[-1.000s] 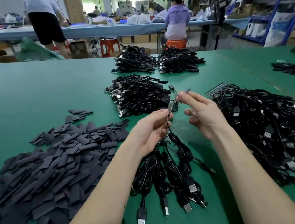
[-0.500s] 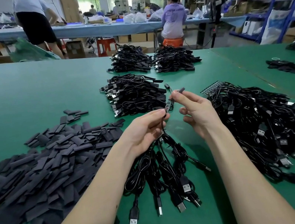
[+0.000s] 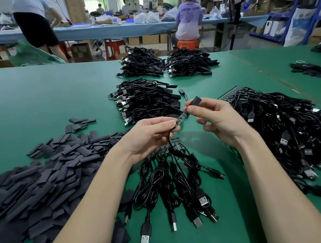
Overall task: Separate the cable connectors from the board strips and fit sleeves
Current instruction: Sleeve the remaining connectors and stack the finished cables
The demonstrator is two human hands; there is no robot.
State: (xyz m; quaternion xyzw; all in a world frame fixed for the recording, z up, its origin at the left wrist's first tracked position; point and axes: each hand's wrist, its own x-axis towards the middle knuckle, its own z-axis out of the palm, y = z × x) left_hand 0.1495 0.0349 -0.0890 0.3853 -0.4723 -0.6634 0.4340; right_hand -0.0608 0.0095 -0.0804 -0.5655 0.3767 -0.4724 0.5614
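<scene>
My left hand (image 3: 149, 137) pinches a black cable just behind its small board connector (image 3: 181, 117). A short black sleeve (image 3: 195, 101) is pinched in my right hand (image 3: 216, 119), with its open end at the connector's tip. Under my hands lies a board strip (image 3: 165, 148) with several USB cables (image 3: 178, 184) still joined to it, their plugs pointing toward me. A wide heap of flat black sleeves (image 3: 44, 179) lies to the left.
A large pile of cables on board strips (image 3: 288, 127) lies to the right. Three stacks of cables (image 3: 145, 100) sit farther back on the green table (image 3: 35, 104). More sleeves (image 3: 310, 69) lie far right. Two people work at a bench behind.
My hands have kept the same hold; the sleeve's end now meets the connector's tip. The camera tilted slightly.
</scene>
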